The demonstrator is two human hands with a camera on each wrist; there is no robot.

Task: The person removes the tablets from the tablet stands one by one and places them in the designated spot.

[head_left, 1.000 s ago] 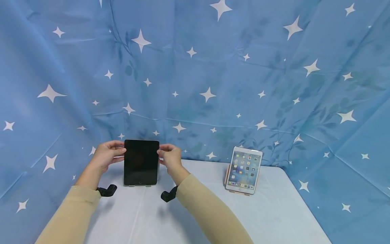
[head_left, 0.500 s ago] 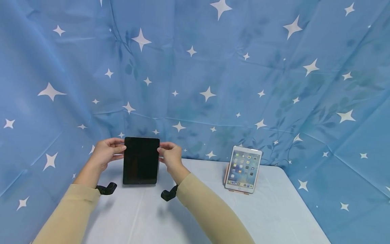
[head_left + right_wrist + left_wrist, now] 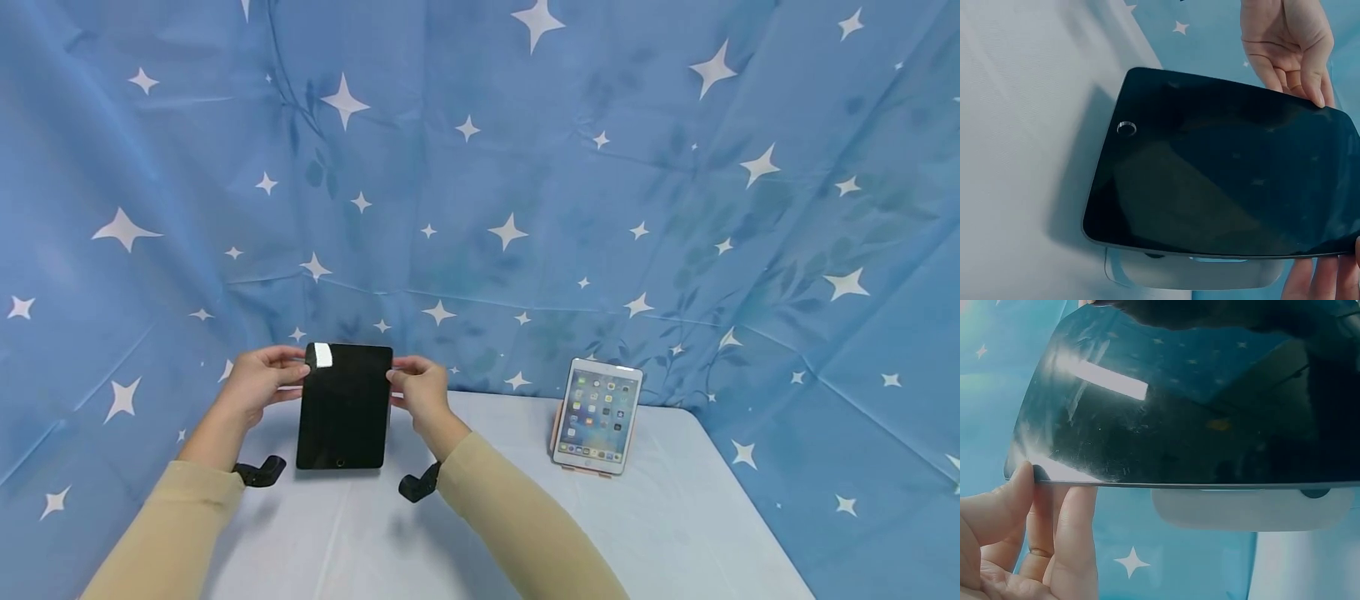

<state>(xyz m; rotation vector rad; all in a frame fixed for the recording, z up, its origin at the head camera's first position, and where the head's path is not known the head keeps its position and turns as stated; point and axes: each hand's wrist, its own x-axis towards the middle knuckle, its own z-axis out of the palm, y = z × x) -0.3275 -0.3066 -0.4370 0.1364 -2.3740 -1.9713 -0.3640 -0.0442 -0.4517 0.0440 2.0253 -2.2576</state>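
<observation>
A tablet with a dark screen and a black front point(image 3: 343, 408) is held up between both hands, leaning with its lower edge toward me. My left hand point(image 3: 255, 382) pinches its upper left edge, thumb on the front and fingers behind. At the upper right edge, my right hand point(image 3: 422, 393) grips it the same way. Bright glare crosses the glass in the left wrist view. Behind the tablet, a pale stand point(image 3: 1210, 273) shows in the right wrist view; the head view mostly hides it. The tablet's home-button end casts a shadow on the white cloth.
On the right, a white tablet point(image 3: 597, 417) with a lit screen of app icons leans on a pinkish stand point(image 3: 557, 429). A white-covered table point(image 3: 480, 500) lies below. A blue curtain with white stars point(image 3: 480, 192) hangs close behind and at both sides.
The dark tablet first rose slightly off the stand's front lips. Its lower edge has then swung down and toward me, and glare has appeared at its top left. Both hands keep their hold.
</observation>
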